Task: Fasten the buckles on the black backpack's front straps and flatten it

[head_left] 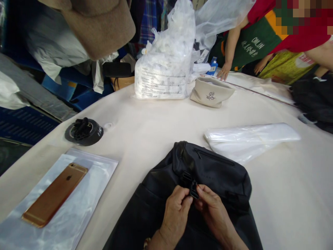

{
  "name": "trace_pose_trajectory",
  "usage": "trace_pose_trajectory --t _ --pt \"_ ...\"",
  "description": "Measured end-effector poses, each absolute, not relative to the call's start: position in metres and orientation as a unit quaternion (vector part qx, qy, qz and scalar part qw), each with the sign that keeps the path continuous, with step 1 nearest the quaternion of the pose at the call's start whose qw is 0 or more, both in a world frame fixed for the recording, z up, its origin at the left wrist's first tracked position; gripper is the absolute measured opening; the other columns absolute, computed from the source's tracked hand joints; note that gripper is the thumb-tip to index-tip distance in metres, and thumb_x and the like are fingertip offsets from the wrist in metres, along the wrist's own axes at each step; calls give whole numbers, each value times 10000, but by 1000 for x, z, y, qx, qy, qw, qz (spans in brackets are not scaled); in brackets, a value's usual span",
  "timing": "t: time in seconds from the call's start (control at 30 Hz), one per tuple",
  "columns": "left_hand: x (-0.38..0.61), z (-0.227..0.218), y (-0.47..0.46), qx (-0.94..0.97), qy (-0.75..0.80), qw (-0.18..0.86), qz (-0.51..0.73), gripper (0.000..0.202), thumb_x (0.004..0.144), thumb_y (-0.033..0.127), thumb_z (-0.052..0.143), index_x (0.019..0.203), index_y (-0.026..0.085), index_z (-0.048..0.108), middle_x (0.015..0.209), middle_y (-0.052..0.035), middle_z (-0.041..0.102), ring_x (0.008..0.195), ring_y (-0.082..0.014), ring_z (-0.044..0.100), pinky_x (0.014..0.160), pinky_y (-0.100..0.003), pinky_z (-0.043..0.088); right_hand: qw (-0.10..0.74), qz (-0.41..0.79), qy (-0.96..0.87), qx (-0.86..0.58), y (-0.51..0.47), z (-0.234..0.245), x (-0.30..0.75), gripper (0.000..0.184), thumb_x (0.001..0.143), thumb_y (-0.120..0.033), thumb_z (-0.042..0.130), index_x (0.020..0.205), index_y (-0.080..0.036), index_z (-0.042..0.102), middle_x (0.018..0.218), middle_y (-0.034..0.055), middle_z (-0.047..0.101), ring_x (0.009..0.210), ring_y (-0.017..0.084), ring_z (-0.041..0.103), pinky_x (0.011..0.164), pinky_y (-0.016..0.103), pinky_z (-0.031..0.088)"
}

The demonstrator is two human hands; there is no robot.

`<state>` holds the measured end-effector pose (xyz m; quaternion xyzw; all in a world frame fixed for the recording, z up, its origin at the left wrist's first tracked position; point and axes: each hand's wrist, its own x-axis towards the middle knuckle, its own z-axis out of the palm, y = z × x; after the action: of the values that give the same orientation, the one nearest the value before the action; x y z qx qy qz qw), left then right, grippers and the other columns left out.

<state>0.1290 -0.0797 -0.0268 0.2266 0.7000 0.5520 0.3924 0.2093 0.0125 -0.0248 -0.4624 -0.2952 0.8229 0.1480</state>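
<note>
A black backpack (156, 194) lies on the pale tabletop right in front of me, its zipped flap (215, 170) facing up. Over the flap's lower left part, both hands meet at a small black plastic buckle (193, 190). My left hand (177, 211) pinches it from the left between thumb and bent fingers. From the right, my right hand (212, 205) grips it with thumb and fingertips. The fingers partly cover the buckle, so I cannot tell whether its halves are joined.
Plastic sleeves (97, 173) bearing a gold phone (56, 194) lie at left, below a black tape roll (83, 131). Clear bags (252, 139) lie right of the backpack. Behind stand a stuffed plastic bag (162, 73) and a beige pouch (212, 92). A co-worker's hand (225, 71) rests beyond.
</note>
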Motion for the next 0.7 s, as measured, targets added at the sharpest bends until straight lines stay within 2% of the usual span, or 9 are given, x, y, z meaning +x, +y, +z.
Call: trace_pose_trajectory --t 0.13,0.27,0.3,0.37,0.43,0.5,0.57,0.63,0.7 --pt "121 -23 -80 216 682 430 551 136 747 184 462 729 200 597 749 7 532 732 -127 510 709 -247 413 151 817 -312 -460 15 -22 209 256 617 -378 719 641 -154 596 496 -45 464 468 50 365 457 192 282" --pt "117 -21 -83 215 642 487 551 152 765 231 445 709 181 577 763 16 488 521 -72 458 478 -217 375 168 812 -288 -479 19 -22 208 304 521 -294 787 723 -159 605 499 -61 482 443 33 361 436 173 271" --pt "117 -21 -85 217 633 497 552 162 778 236 425 731 179 570 743 17 490 504 -71 462 469 -217 378 171 811 -280 -484 19 -22 208 333 499 -274 799 742 -164 599 504 -66 490 434 28 359 432 169 272" --pt "119 -18 -89 228 631 495 552 143 782 211 422 835 185 552 735 12 537 586 -94 532 566 -226 439 172 811 -271 -490 19 -21 206 369 479 -261 808 758 -167 586 530 -62 520 428 25 372 432 170 286" --pt "123 -16 -93 238 655 461 549 242 746 176 492 986 199 496 832 -10 599 737 -124 576 688 -246 474 165 810 -272 -492 19 -19 205 384 478 -270 808 763 -162 575 554 -50 543 432 33 393 431 178 300" --pt "129 -15 -94 244 702 402 536 381 711 189 577 1067 213 443 944 -31 611 777 -134 588 696 -253 497 156 811 -280 -490 18 -16 203 411 474 -277 808 784 -162 564 547 -50 544 419 36 393 414 181 289" --pt "136 -16 -93 264 750 312 520 337 734 234 593 1043 214 460 911 -32 622 730 -130 598 652 -243 519 149 814 -286 -484 16 -15 202 452 468 -276 810 822 -166 552 528 -62 535 394 30 375 395 175 264" --pt "140 -19 -91 307 775 212 510 239 789 256 544 1016 207 488 876 -39 628 700 -124 612 628 -227 538 143 820 -287 -474 15 -14 201 489 477 -274 807 872 -173 537 500 -79 515 374 22 359 388 166 249" --pt "143 -22 -90 354 781 126 500 225 821 247 500 1039 192 494 896 -61 632 704 -124 625 621 -215 552 143 828 -286 -460 14 -14 201 502 494 -267 800 904 -178 525 472 -97 484 369 17 352 389 157 243"
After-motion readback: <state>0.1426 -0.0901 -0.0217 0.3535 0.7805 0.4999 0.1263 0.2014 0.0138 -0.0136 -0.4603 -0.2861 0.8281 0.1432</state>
